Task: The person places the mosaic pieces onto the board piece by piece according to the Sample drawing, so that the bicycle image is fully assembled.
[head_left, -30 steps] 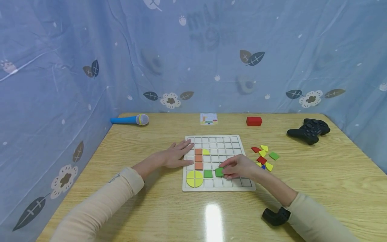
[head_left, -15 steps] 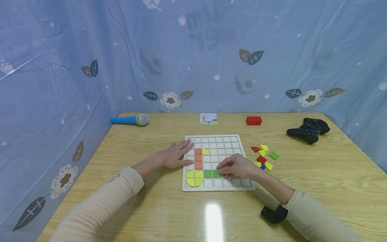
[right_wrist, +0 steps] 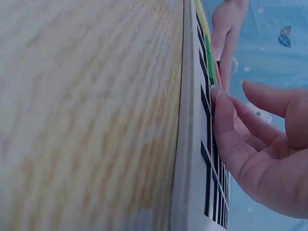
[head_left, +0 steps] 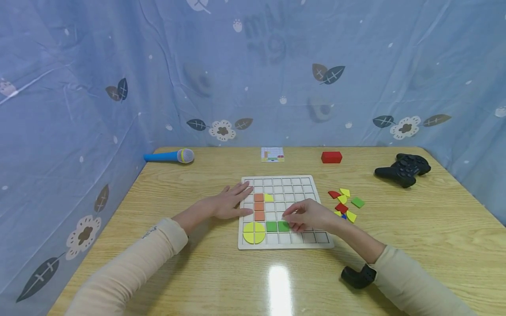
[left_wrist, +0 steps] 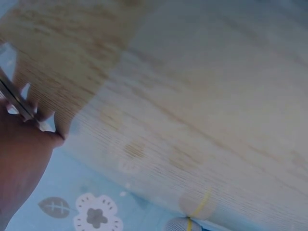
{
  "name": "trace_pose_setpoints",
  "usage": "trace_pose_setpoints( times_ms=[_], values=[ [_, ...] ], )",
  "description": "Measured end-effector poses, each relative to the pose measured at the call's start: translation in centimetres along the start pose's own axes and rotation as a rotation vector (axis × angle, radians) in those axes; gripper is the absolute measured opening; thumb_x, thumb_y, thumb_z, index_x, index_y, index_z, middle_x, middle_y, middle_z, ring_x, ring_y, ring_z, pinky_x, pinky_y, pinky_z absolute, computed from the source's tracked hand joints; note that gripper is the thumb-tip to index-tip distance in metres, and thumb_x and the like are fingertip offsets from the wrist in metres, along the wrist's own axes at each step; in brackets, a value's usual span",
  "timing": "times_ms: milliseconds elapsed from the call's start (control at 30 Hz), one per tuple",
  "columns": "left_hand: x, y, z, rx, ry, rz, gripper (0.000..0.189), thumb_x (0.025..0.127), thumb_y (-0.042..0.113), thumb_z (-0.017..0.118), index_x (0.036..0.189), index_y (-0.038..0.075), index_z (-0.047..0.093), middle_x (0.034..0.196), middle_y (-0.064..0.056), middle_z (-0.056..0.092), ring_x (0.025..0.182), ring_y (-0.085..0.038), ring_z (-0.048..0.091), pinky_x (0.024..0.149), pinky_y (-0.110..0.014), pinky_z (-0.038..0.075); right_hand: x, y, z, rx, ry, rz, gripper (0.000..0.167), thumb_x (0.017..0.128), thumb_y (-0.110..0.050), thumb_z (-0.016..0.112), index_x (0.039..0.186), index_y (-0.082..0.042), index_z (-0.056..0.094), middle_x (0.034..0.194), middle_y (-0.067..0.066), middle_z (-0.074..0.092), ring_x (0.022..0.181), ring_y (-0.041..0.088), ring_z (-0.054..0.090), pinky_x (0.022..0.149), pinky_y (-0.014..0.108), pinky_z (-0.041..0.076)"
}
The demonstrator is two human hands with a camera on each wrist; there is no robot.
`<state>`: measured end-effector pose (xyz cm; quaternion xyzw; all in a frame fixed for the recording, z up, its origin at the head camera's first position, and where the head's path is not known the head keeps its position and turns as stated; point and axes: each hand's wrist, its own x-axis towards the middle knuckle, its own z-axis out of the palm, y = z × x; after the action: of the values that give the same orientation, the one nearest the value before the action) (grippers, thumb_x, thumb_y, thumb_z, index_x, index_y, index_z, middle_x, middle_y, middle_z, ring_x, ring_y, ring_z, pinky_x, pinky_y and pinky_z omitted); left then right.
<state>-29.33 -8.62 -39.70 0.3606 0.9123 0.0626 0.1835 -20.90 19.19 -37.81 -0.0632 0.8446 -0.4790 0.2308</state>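
Note:
A white gridded board (head_left: 302, 180) lies on the wooden table. My left hand (head_left: 231, 205) rests on its left edge with the fingers spread. On the grid are orange square tiles (head_left: 259, 206) in a column, a yellow quarter-round tile (head_left: 269, 198) beside them, and a yellow circle (head_left: 254, 233) made of quarter pieces. Two green square tiles sit side by side right of the circle; my right hand (head_left: 310, 215) is at the right one (head_left: 283, 226). In the right wrist view, that hand's fingertips (right_wrist: 220, 96) touch the green tile's (right_wrist: 211, 67) end, and the thumb stands apart.
Loose red, yellow, blue and green pieces (head_left: 342, 208) lie right of the board. Behind it are a printed pattern card (head_left: 272, 154) and a red block (head_left: 331, 157). A toy microphone (head_left: 170, 156), game controller (head_left: 403, 170) and black curved object (head_left: 357, 277) stand around.
The second green tile has moved left and down into a cell next to the first. My right hand's thumb has come away from it. The left hand has not moved.

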Motion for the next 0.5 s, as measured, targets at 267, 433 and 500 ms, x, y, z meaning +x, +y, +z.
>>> trace_pose_setpoints(
  times_ms=[267,433,500],
  values=[
    [-0.1,0.0,0.1,-0.001,0.000,-0.006,0.082,0.094,0.066,0.032,0.155,0.022,-0.001,0.158,0.001,-0.010,0.143,-0.019,-0.009,0.113,-0.045,-0.001,0.2,0.1,-0.2,0.008,-0.034,-0.032,0.025,0.093,-0.019,0.064,0.110,-0.001,0.065,0.080,0.007,0.065,0.071,0.019,0.061,0.067,0.030,0.055],
    [0.0,0.0,0.1,-0.002,0.001,0.000,0.082,0.094,0.066,0.032,0.155,0.022,0.000,0.158,0.000,-0.010,0.143,-0.019,-0.009,0.113,-0.046,-0.001,0.0,0.9,-1.1,0.110,-0.066,-0.027,0.031,0.094,-0.018,0.063,0.116,0.004,0.061,0.087,0.012,0.068,0.076,0.022,0.065,0.072,0.032,0.056],
    [0.0,0.0,0.0,-0.002,0.001,0.003,0.082,0.094,0.066,0.032,0.155,0.022,0.000,0.158,0.000,-0.010,0.143,-0.020,-0.008,0.113,-0.046,-0.001,-0.2,1.2,-1.5,0.167,-0.068,-0.010,0.035,0.094,-0.016,0.063,0.119,0.006,0.058,0.090,0.014,0.068,0.076,0.022,0.066,0.073,0.032,0.056]
  ],
)
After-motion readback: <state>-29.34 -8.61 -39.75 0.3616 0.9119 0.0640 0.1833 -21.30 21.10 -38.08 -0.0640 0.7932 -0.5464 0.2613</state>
